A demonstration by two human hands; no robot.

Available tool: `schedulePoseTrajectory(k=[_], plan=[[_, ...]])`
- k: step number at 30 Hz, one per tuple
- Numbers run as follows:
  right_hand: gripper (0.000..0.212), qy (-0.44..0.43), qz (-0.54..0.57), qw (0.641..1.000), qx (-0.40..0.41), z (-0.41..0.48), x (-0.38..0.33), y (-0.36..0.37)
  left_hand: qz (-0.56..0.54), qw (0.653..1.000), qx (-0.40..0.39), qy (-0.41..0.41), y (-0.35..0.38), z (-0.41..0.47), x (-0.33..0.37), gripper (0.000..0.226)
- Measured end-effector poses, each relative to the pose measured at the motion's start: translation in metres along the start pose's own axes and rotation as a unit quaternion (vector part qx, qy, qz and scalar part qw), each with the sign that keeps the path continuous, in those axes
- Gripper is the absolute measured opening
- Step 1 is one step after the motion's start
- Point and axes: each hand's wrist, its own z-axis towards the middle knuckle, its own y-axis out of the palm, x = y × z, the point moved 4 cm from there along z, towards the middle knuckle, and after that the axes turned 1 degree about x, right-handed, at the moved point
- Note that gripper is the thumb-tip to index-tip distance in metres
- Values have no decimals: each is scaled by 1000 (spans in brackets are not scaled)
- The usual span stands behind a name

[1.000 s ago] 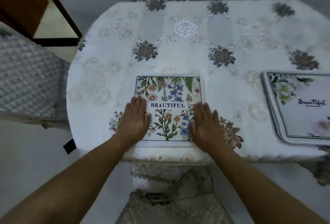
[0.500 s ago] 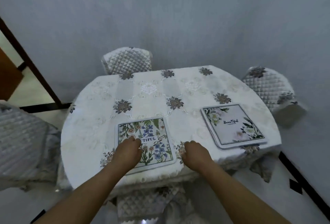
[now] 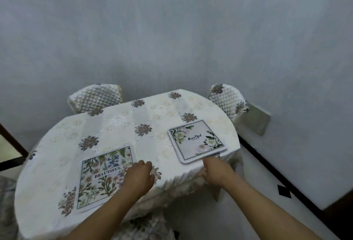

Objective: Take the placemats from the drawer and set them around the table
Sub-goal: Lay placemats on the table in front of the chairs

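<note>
Item 1. Tabletop: rounded, covered by a white embroidered tablecloth with grey-brown flower motifs; the cloth hangs in folds over the near edge.

Item 2. Wildflower placemat: rectangular, printed "BEAUTIFUL", lying flat on the near left part of the tabletop, slightly skewed to the edge.

Item 3. White-blossom placemat: rectangular with rounded corners, script lettering, lying flat on the right part of the tabletop close to its edge, well apart from item 2.

Item 4. Left hand: over the right edge of the wildflower placemat, fingers curled loosely inward, holding nothing; whether it touches the mat is uncertain because of blur.

Item 5. Right hand: at the tabletop's near right edge, just below the near corner of the white-blossom placemat. Fingers point down toward the cloth's hanging edge, spread narrow; it appears empty.

Item 6. Two chairs with quilted covers: one behind the tabletop at the wall, one at the far right.

Item 7. Plain grey wall behind.
</note>
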Motion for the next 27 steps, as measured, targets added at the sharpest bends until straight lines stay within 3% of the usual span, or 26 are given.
schedulePoseTrajectory(k=[5, 11, 20, 27], plan=[[11, -2, 31, 1000, 2, -36, 88, -32, 30, 999, 3, 11, 4, 7, 124, 34], [30, -24, -4, 999, 26, -47, 156, -58, 18, 999, -2, 28, 0, 20, 214, 37], [35, -58, -72, 996, 17, 25, 183, -55, 45, 999, -28, 1, 6, 97, 210, 37], [33, -73, -108, 991, -30, 158, 203, -31, 25, 998, -41, -39, 56, 215, 166, 39]])
